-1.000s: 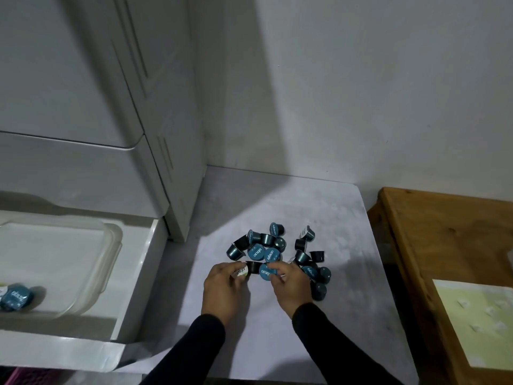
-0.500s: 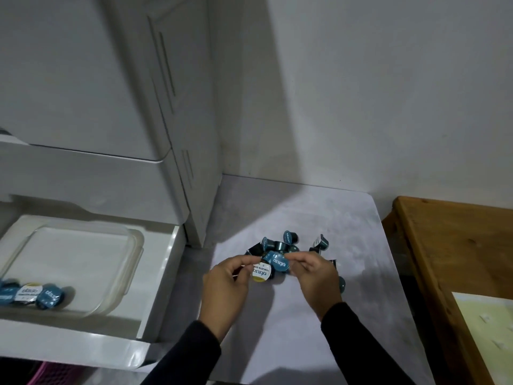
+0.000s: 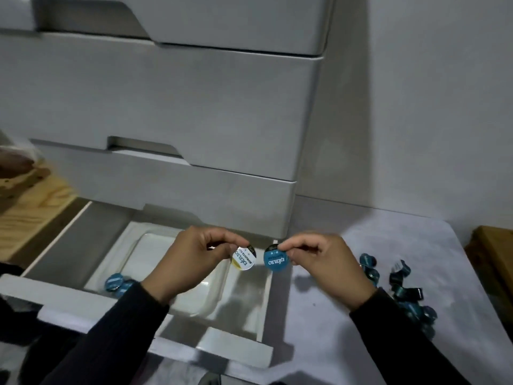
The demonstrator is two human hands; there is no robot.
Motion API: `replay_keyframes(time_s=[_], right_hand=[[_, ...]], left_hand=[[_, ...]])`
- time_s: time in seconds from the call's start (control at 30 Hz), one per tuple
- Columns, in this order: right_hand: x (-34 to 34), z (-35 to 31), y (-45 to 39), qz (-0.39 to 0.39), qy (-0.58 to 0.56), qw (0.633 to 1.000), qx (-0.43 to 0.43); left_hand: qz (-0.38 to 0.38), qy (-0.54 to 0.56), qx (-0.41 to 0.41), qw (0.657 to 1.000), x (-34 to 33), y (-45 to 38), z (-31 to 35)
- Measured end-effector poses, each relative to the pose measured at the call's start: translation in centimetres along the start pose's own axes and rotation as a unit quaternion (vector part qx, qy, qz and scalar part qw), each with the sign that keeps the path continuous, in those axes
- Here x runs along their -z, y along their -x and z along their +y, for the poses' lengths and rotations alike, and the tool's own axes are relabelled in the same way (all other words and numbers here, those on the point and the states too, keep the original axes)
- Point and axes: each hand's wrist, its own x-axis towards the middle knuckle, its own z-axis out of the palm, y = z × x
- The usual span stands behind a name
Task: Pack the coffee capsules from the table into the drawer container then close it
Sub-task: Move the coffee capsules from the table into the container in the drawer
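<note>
The loose capsules (image 3: 399,290) on the table (image 3: 319,315) are blurred, and some are hidden behind the right sleeve, so their number cannot be told. Two or three blue capsules (image 3: 118,283) in the near left corner of the clear plastic container (image 3: 194,304) are partly covered by the left sleeve. A white-lidded capsule (image 3: 243,259) is pinched by the left hand (image 3: 191,262) over the container's right rim — its round foil lid is turned to the camera. A blue-lidded capsule (image 3: 277,261) is pinched by the right hand (image 3: 324,263) above the right wall of the open white drawer (image 3: 211,348), just beside the first capsule.
</note>
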Motion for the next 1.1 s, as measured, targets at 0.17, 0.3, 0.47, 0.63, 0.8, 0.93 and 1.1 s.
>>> replay_keyframes(time_s=[0.17,0.3,0.47,0.63,0.8,0.93,1.1], right_hand=[[-7.8,-0.4,-3.7,-0.095,0.085,0.991,-0.035],[-13.2,0.9,-6.5,-0.165,0.184,0.968,-0.048],[-16.9,2.2,-8.0,-0.200,0.240,0.944,-0.110],[-18.6,2.7,-8.5,-0.227,0.307,0.914,-0.135],[-19.4,3.6,-8.7,-0.252,0.349,0.892,-0.140],[-19.8,4.3,-8.5,-0.263,0.358,0.884,-0.145],[-20.4,4.3,-7.9,-0.242,0.375,0.884,-0.138]], left_hand=[[-0.058,-0.072,0.041,0.995,7.1,-0.5,-5.9],[-0.134,-0.129,0.056,0.981,9.4,-2.0,-10.8],[-0.227,-0.169,0.068,0.957,9.6,-3.1,-14.5],[-0.288,-0.194,0.047,0.937,9.2,-3.9,-15.7],[-0.317,-0.204,0.029,0.926,8.8,-4.6,-16.3],[-0.334,-0.211,0.020,0.919,8.5,-4.9,-16.8],[-0.355,-0.209,0.024,0.911,8.3,-5.1,-17.0]])
